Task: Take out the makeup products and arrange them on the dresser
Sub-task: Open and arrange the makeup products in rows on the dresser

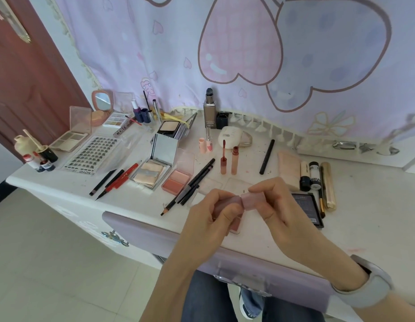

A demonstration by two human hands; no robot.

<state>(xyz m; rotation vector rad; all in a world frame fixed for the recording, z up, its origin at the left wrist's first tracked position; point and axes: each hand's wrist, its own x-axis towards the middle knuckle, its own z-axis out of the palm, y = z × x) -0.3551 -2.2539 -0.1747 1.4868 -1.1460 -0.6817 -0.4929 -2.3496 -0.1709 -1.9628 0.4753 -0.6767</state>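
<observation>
Setting: white dresser [364, 228] with a lilac front edge, backed by a curtain [225, 43] printed with pink and blue hearts; a brown door [20, 77] stands at the left.
Left hand [211, 217]: fingers curled around the body of a small translucent pink case [227, 202], thumb laid across its front.
Right hand [278, 205]: fingertips and thumb pinch the case's lid [251, 199], which stands tilted up from the body.
Case position: held just above the dresser's front edge, over a pink compact [235, 225] lying on the top.
Near right: black palette [308, 209], just beside a gold tube [328, 184] and two black-capped tubes [310, 175].
Near left: several dark pencils [195, 182] lying diagonally, touching one another, beside an open blush compact [177, 178].
Centre: two lip-gloss tubes [228, 160] upright side by side; open mirrored powder compact [153, 166] to their left.
Rear: tall foundation bottle [209, 110] upright against the curtain.
Far left: lash tray [91, 154], eyeshadow palette [70, 137] with lid raised, small bottles [42, 159] at the corner.
Wrist: grey band [366, 284] on the right forearm.
</observation>
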